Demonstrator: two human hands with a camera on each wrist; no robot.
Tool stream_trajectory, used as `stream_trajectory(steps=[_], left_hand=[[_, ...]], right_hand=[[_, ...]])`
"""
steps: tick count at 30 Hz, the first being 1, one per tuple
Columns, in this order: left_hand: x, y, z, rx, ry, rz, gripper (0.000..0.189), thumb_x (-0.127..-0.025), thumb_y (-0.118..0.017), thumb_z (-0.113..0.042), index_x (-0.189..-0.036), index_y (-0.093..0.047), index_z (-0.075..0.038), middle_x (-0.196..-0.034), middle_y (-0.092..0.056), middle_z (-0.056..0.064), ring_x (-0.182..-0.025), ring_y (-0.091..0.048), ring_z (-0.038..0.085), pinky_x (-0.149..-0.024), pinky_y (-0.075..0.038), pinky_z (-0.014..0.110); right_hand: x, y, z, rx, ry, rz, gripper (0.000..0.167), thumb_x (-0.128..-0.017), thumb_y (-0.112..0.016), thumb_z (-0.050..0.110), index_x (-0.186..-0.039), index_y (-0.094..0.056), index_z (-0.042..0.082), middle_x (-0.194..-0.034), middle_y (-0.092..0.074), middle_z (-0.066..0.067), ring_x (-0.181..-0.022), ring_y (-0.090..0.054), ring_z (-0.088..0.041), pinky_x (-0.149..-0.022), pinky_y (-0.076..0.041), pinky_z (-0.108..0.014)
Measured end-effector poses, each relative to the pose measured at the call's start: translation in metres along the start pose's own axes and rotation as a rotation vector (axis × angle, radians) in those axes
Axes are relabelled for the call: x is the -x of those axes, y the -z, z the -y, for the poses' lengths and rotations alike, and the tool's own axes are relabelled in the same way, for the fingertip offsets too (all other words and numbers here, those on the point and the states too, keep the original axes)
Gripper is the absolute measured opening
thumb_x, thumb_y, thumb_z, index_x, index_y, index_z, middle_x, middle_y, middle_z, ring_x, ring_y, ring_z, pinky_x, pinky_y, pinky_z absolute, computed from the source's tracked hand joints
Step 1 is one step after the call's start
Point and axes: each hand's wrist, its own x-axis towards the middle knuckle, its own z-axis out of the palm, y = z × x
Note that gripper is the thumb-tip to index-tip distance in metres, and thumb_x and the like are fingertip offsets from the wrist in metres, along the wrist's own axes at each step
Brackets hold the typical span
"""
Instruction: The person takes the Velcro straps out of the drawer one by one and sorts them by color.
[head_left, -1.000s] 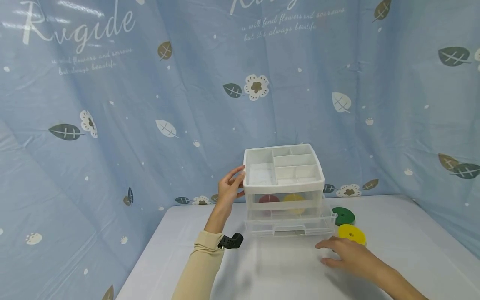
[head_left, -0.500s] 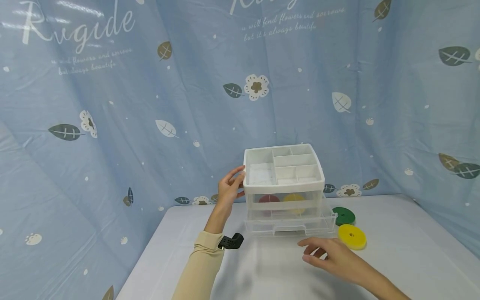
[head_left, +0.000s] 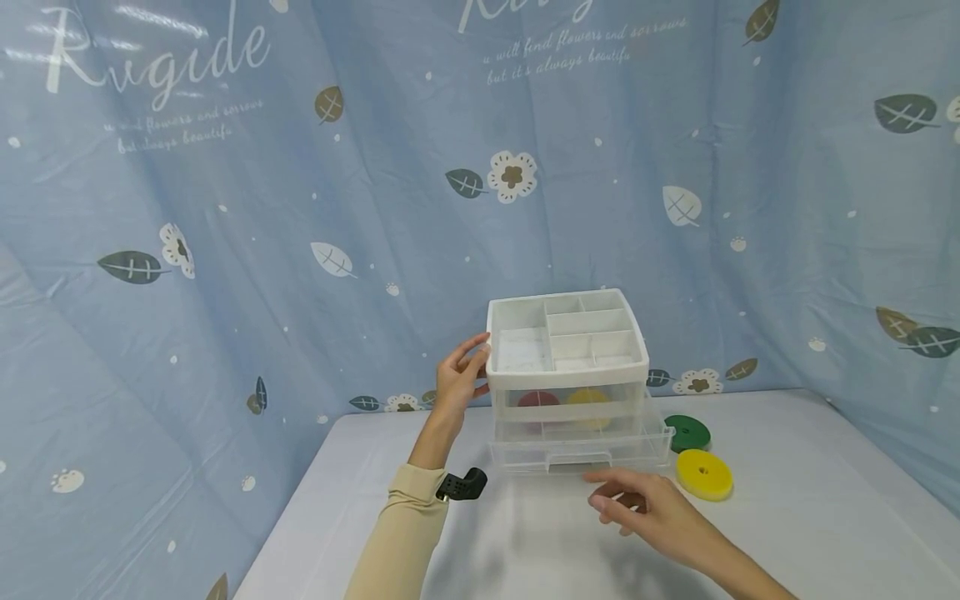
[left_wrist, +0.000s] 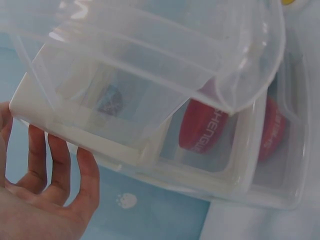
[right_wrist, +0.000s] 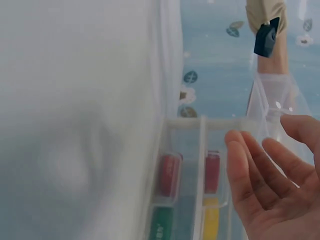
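A small organizer with a white compartment top and see-through drawers stands at the back of the table, its bottom drawer slid partly out. My left hand rests its spread fingertips against the organizer's left side, at the edge of the white top. Just in front of the bottom drawer's handle hovers my right hand, fingers loosely bent and holding nothing. Through the clear plastic show a red disc and a yellow disc. Lettering marks the red disc in the left wrist view.
Right of the organizer, a green disc and a bright yellow disc lie on the white table. Behind hangs a blue patterned curtain. A black device is strapped at the left wrist.
My right hand has moved left, away from the yellow disc on the table, to in front of the bottom drawer's handle. The left hand and the organizer have stayed in place.
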Motion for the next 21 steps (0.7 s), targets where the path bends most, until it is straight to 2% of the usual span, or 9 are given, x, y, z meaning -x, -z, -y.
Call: stream_trajectory(steps=[3, 5, 9, 12, 16, 21], left_hand=[[0.0, 0.001, 0.0, 0.005, 0.008, 0.007, 0.039, -0.093, -0.065, -0.045, -0.131, -0.062, -0.033, -0.111, -0.068, 0.013, -0.082, -0.068, 0.011, -0.082, -0.06, 0.04], [0.004, 0.0, -0.007, 0.008, 0.013, 0.019, 0.04, -0.095, -0.064, -0.041, -0.133, -0.061, -0.029, -0.114, -0.067, 0.016, -0.082, -0.068, 0.01, -0.083, -0.06, 0.041], [0.005, 0.0, -0.01, 0.013, 0.03, 0.03, 0.04, -0.097, -0.062, -0.036, -0.136, -0.059, -0.027, -0.118, -0.065, 0.02, -0.081, -0.068, 0.009, -0.085, -0.059, 0.043], [0.001, -0.001, -0.004, 0.013, 0.029, 0.012, 0.04, -0.096, -0.063, -0.04, -0.134, -0.06, -0.03, -0.116, -0.066, 0.018, -0.081, -0.068, 0.009, -0.085, -0.059, 0.043], [0.002, -0.002, -0.003, 0.012, 0.015, -0.008, 0.039, -0.093, -0.065, -0.044, -0.13, -0.062, -0.033, -0.11, -0.068, 0.013, -0.081, -0.068, 0.01, -0.083, -0.06, 0.041], [0.002, -0.002, -0.002, 0.007, 0.003, -0.017, 0.037, -0.093, -0.066, -0.045, -0.128, -0.064, -0.034, -0.105, -0.069, 0.009, -0.081, -0.069, 0.011, -0.081, -0.06, 0.039]], right_hand=[[-0.001, -0.002, 0.001, -0.048, -0.021, -0.014, 0.047, -0.099, -0.058, 0.038, -0.135, -0.057, 0.008, -0.106, -0.072, -0.008, -0.077, -0.069, -0.009, -0.064, -0.059, -0.03], [-0.001, -0.003, 0.002, -0.082, -0.023, -0.014, 0.049, -0.099, -0.058, 0.036, -0.138, -0.054, 0.007, -0.108, -0.072, -0.009, -0.079, -0.07, -0.011, -0.065, -0.06, -0.031], [0.0, -0.004, 0.003, -0.143, -0.018, 0.002, 0.05, -0.101, -0.056, 0.032, -0.142, -0.049, 0.004, -0.11, -0.071, -0.012, -0.082, -0.071, -0.013, -0.067, -0.06, -0.032], [-0.002, -0.005, 0.004, -0.184, -0.006, 0.013, 0.05, -0.102, -0.054, 0.03, -0.143, -0.046, 0.002, -0.111, -0.071, -0.013, -0.083, -0.071, -0.014, -0.068, -0.06, -0.033], [-0.005, -0.008, 0.005, -0.26, -0.012, 0.022, 0.051, -0.103, -0.053, 0.03, -0.143, -0.045, 0.0, -0.111, -0.072, -0.011, -0.087, -0.072, -0.021, -0.069, -0.061, -0.033], [-0.007, -0.015, 0.008, -0.364, -0.06, 0.009, 0.055, -0.102, -0.053, 0.033, -0.145, -0.042, 0.0, -0.114, -0.072, -0.011, -0.092, -0.073, -0.024, -0.072, -0.061, -0.033]])
